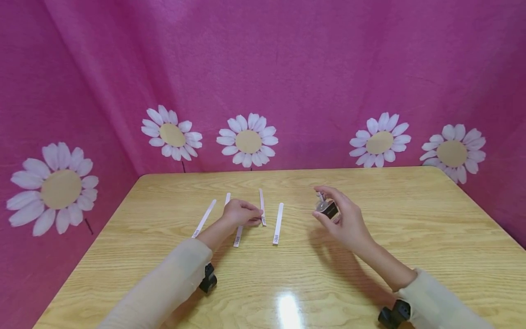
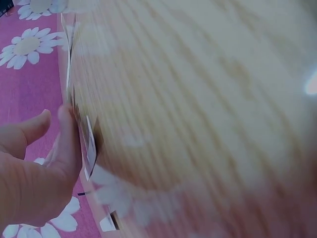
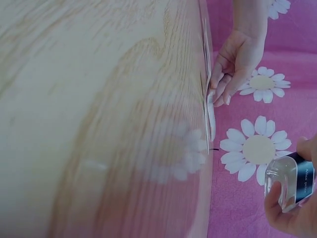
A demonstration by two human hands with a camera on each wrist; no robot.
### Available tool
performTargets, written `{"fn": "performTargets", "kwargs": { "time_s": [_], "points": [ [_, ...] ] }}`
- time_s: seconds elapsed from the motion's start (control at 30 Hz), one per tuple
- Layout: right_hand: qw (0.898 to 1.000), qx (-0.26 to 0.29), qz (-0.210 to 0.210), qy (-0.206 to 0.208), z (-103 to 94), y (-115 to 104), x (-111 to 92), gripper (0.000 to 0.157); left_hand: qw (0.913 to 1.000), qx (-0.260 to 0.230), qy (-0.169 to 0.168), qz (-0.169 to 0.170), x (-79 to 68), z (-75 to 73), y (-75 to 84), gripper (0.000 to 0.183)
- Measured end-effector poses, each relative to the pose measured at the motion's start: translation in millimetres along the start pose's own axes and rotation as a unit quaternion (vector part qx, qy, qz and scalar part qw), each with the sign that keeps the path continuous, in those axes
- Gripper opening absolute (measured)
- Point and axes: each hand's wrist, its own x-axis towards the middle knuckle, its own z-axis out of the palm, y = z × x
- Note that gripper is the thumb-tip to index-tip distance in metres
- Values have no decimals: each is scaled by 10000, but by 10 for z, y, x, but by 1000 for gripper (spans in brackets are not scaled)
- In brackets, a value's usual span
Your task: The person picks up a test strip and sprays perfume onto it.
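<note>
My right hand (image 1: 347, 221) holds a small clear glass perfume bottle (image 1: 330, 209) with a black label above the table. Its index finger lies at the top of the bottle and the thumb at the lower side. In the right wrist view the bottle (image 3: 292, 181) tilts and its label faces the camera. My left hand (image 1: 242, 213) is low over the table, its fingertips at the printed lower end of a white paper test strip (image 1: 262, 203). In the left wrist view, thumb and index finger of that hand (image 2: 37, 173) stand apart.
Other white paper strips lie nearby: one on the right (image 1: 278, 224), one on the far left (image 1: 204, 218), and one partly under the left hand (image 1: 238, 237). The wooden table (image 1: 431, 228) meets a pink curtain (image 1: 304, 82) with daisies behind it.
</note>
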Motion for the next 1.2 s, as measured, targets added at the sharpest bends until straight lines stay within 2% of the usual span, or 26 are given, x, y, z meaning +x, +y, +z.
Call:
{"fn": "performTargets", "kwargs": {
  "time_s": [0.23, 0.33, 0.37, 0.57, 0.73, 0.93, 1.2],
  "points": [
    [9999, -30, 86, -43, -18, 10, -3, 55, 9994, 214, 32, 267, -51, -10, 21, 12],
    [9999, -59, 82, -59, -23, 11, -1, 55, 9981, 477, 79, 386, -82, -7, 27, 12],
    [9999, -56, 75, -58, -23, 12, -1, 55, 9971, 597, 117, 464, -101, -4, 24, 17],
    [9999, -45, 78, -64, -27, 18, -11, 56, 9899, 1217, 35, 731, -213, 8, 7, 16],
    [10000, -58, 51, -50, -41, 26, -28, 56, 9849, 1424, -81, 987, -320, 49, -32, 15],
    [9999, -134, 88, -52, -53, 26, -57, 56, 9752, 1712, -58, 1404, -429, 105, -38, 17],
    [9998, -132, 132, -60, -58, 20, -81, 55, 9666, 1904, -398, 1670, -488, 220, -59, 20]
  ]
}}
